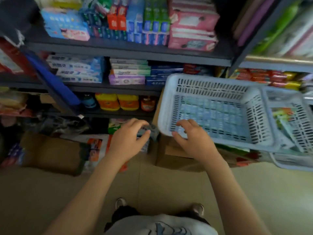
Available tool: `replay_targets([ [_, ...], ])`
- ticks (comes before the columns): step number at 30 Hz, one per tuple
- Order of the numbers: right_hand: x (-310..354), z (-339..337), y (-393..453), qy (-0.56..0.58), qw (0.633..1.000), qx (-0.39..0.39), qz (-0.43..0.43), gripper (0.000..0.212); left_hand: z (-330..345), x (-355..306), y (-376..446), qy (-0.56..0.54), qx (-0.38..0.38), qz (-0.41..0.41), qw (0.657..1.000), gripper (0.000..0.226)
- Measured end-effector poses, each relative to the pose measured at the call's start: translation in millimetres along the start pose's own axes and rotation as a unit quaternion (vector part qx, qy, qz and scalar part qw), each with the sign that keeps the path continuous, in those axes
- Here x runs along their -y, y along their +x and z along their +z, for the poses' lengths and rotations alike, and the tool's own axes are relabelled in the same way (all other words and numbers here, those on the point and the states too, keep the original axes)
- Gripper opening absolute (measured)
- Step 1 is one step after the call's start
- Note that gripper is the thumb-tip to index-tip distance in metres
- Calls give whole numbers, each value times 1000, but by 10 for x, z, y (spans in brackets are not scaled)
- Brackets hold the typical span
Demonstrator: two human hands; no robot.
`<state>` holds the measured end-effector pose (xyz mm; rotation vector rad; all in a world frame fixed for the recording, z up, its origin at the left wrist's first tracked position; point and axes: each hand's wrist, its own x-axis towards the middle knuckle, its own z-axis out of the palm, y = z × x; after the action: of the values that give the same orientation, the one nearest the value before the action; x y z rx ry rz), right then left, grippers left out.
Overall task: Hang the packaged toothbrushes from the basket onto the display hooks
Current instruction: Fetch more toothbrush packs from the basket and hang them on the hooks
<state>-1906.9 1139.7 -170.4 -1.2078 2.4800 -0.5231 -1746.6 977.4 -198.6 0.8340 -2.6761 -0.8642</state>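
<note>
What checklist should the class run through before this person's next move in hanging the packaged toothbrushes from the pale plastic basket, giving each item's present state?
1. Left hand holds a package: ok; its fingers curl round a small blurred pack.
2. Pack is a toothbrush: cannot tell, too blurred.
3. Right hand free: ok; it holds nothing, fingers loosely curled at the rim of the pale slotted plastic basket.
4. Basket still stocked: cannot tell, its floor is blurred.
5. Display hooks in sight: not ok; only dark shelves of boxed goods show.
</note>
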Motion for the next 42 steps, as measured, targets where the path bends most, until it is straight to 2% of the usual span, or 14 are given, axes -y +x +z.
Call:
replay_targets([
  [3,-854,-455,-305,15,998,-55,31,40,501,-828,278,11,22,54,998,49],
  [7,-2171,-1034,-808,56,986,-124,99,39,1388,-2017,561,17,46,112,992,42],
  [12,-3486,-1590,-1375,79,959,-140,233,42,2318,-3342,836,14,149,173,974,40],
  [17,-4495,-1829,-1349,90,943,-129,293,46,3041,-4106,1481,32,209,193,958,46],
  [20,-4986,-1851,-1092,103,940,-106,308,49,3521,-4343,1897,-15,266,167,949,53],
  [23,-5429,-1811,-746,113,940,-46,319,56,3959,-4439,2321,-21,285,132,949,65],
  [26,-5826,-1724,-383,111,944,5,312,68,4367,-4438,2734,75,307,117,942,79],
  [29,-6128,-1583,-65,109,943,39,312,71,4723,-4350,2999,198,353,113,907,89],
  [32,-6331,-1440,119,128,936,70,321,70,4965,-4240,3013,246,389,87,884,94],
  [34,-6462,-1338,183,120,937,92,316,64,5058,-4176,2955,267,366,74,888,78],
  [37,-6626,-1285,234,106,941,116,299,55,5083,-4155,2858,248,305,49,918,20],
  [38,-6678,-1289,236,115,941,120,295,56,5067,-4182,2826,243,299,33,922,13],
  [40,-6737,-1360,219,145,940,127,281,59,5018,-4264,2769,251,298,8,921,14],
  [42,-6764,-1457,168,193,936,107,274,39,4961,-4325,2717,246,268,-1,931,13],
])
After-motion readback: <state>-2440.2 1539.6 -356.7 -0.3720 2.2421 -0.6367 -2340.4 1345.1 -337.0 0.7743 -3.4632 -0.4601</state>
